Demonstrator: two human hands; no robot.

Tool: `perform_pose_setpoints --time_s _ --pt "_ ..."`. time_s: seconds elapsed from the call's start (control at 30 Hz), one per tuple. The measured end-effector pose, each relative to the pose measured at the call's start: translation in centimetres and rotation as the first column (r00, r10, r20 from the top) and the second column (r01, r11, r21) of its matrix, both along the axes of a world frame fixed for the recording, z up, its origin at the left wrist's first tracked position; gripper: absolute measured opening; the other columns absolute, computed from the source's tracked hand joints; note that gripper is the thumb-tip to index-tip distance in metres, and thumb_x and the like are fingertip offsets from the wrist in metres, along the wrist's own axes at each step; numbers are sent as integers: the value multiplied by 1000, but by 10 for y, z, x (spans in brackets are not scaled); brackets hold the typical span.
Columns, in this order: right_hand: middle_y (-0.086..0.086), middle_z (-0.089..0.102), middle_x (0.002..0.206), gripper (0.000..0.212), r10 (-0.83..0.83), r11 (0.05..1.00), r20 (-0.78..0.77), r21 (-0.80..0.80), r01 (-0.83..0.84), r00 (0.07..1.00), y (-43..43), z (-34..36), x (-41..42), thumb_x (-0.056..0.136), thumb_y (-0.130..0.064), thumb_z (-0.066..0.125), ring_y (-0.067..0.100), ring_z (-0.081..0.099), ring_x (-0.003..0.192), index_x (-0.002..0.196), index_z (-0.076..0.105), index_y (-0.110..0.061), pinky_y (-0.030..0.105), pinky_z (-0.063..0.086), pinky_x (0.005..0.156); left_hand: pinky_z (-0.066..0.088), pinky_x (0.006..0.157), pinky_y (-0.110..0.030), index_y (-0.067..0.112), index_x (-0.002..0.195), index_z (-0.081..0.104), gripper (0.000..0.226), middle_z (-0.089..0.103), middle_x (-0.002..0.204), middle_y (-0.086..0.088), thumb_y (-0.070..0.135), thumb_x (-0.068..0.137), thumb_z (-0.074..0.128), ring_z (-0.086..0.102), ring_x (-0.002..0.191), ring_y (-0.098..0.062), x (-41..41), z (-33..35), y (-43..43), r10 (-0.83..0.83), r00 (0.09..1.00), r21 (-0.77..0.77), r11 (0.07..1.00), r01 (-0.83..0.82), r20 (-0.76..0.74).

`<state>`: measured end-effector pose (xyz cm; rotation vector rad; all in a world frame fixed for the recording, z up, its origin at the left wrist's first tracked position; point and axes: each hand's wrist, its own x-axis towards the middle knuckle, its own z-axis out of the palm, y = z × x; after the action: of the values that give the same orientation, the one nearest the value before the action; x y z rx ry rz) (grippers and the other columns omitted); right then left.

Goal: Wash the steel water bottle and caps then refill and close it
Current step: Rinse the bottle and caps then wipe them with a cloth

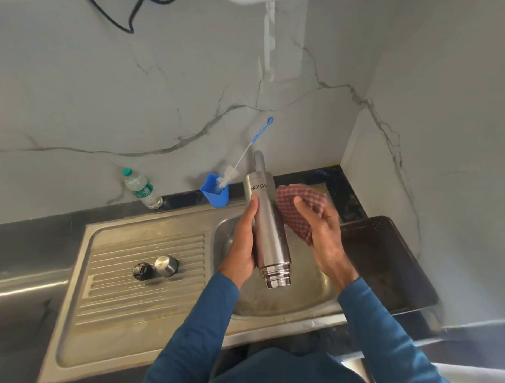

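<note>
- The steel water bottle [268, 228] is held over the sink basin [312, 298], upside down, with its threaded open mouth pointing toward the near side and its base toward the far wall (the printed brand name reads inverted).
- The left hand [243, 243] grips the bottle from the left, thumb lying along its side and fingers curled round behind it.
- The right hand [321, 232] holds a red checked cloth [299, 208] just right of the bottle, the cloth touching the bottle's right side; the fingers are curled into the fabric and the thumb stands up in front of it.
- Both arms wear blue sleeves [193, 336].
- On the ribbed drainboard [134, 295] left of the basin stand the two caps, touching each other: a black inner cap [142, 271] on the left and a steel outer cap [165, 265] on the right.
- At the far edge of the table, a blue plastic cup [215, 192] holds a bottle brush [239, 163] with white bristles and a blue handle, which leans toward the far right.
- Further left, a clear plastic bottle [141, 188] with a green cap leans against the marble wall.
- A dark tray [391, 261] lies on the table right of the sink.
- A tall tap body shows behind the steel bottle's base, mostly hidden.
</note>
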<state>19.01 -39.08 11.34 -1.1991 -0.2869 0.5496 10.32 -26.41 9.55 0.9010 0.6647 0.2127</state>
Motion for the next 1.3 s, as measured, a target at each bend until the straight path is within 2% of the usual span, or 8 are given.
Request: perform_pose_setpoints --time_s 0.17,0.33,0.43,0.5,0.57,0.73,1.03,1.3 --pt "5 64 147 39 194 978 520 -167 -124 832 7 -9 -22 99 0 68 21 55 142 137 66 -6 43 47 118 58 96 -44 11 115 75 57 76 106 -13 63 101 56 75 99 -27 6 5 14 -1 999 -55 998 3 35" --pt "0 34 170 56 279 945 652 -316 -81 705 12 -21 -45 94 -20 77 23 29 159 147 61 -20 56 39 122 58 95 -47 1 134 63 87 70 114 -20 74 86 70 72 103 -36 11 -1 40 -3 998 -164 986 14 67" --pt "4 21 175 64 327 920 748 -392 -13 577 13 -22 -59 96 -47 69 30 17 162 152 55 -19 58 22 129 55 96 -46 3 122 67 77 67 110 -19 74 91 64 70 99 -33 6 -1 39 -53 989 -231 969 84 135" --pt "7 18 175 60 333 918 771 -397 2 544 13 -18 -66 101 -45 61 31 15 162 153 53 -18 57 15 131 54 98 -47 1 135 60 82 63 116 -21 72 92 65 68 101 -33 1 -4 40 -22 989 -248 967 58 147" --pt "8 19 175 54 322 922 776 -387 6 542 12 -16 -71 103 -39 55 31 15 162 153 54 -16 57 13 131 50 103 -50 2 146 51 91 60 122 -22 72 89 69 66 106 -34 -2 -9 42 0 986 -278 959 47 167" --pt "10 20 174 48 343 917 799 -398 6 494 27 -11 -69 107 -30 53 30 13 163 153 54 -14 59 12 131 57 95 -44 3 130 65 68 72 114 -16 63 97 62 73 102 -30 -10 1 39 43 988 -236 972 -7 148" --pt "7 32 169 44 268 941 869 -329 83 416 69 2 -40 109 -15 51 20 17 162 152 53 -6 59 11 130 42 118 -37 16 149 57 66 67 144 -7 63 109 31 62 136 -18 -18 8 27 61 984 -14 998 -59 165" --pt "5 52 152 38 176 944 794 -305 130 582 100 16 -12 111 -26 50 16 39 150 143 64 -10 54 31 124 49 113 -52 27 140 65 77 73 133 -10 84 88 57 69 125 -26 -25 2 34 -1 996 114 993 -9 93"
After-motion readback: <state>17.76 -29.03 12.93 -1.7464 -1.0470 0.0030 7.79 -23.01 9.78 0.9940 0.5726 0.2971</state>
